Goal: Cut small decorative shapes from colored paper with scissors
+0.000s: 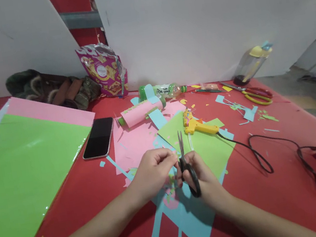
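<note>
2 bare forearms [98,229] extend from the lower edge over a red table [279,191]. The right hand [202,177] grips black-handled scissors [183,162], blades pointing away from the camera, above blue paper [198,225]. Just beside them, the left hand [153,172] has thumb and fingers pressed together; I cannot tell whether anything is between them. Beyond, a yellow glue gun [203,127] lies on green paper [220,148].

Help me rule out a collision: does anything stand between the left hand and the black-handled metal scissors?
Partly: the right hand does, curled around the handle end of the black-handled metal scissors. Nearer the blades, nothing visible separates them from the left hand; whether they touch is unclear.
</note>
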Tool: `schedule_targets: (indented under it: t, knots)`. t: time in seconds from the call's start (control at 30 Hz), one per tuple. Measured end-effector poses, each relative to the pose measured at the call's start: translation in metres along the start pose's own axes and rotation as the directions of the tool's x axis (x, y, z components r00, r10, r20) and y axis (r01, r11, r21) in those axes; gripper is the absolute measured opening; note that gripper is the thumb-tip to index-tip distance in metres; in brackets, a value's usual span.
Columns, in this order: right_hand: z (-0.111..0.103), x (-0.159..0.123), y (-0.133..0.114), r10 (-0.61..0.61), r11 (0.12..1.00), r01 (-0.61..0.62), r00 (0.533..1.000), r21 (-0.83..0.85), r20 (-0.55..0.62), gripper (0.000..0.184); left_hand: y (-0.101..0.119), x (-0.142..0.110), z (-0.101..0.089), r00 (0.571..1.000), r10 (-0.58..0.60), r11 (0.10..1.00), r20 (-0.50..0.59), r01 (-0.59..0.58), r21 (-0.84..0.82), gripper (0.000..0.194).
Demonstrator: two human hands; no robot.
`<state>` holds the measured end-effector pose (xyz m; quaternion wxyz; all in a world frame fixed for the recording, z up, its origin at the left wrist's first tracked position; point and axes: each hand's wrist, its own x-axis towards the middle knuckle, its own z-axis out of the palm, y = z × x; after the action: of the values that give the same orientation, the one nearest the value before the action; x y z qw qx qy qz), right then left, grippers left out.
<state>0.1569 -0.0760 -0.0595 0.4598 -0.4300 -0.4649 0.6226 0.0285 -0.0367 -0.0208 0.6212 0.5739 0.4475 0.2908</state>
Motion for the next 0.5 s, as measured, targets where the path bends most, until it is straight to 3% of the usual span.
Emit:
schedule_targets:
  t: [0.23, 0.5]
  knots:
    - [-0.0054, 0.0067, -0.0046, -0.053, 0.978, 0.083, 0.987, 0.194, -0.152, 0.034, -0.0043, 0.0022, -0.001, 0.976, -0.029, 0.979, 0.215, -0.015, 0.202, 0.023]
    - [-0.0042, 0.0068, -0.0081, -0.062, 0.969, 0.094, 0.988, 0.23, -0.14, 0.035, -0.0085, 0.0011, -0.0039, 0.941, -0.046, 0.953, 0.336, -0.06, 0.297, 0.022]
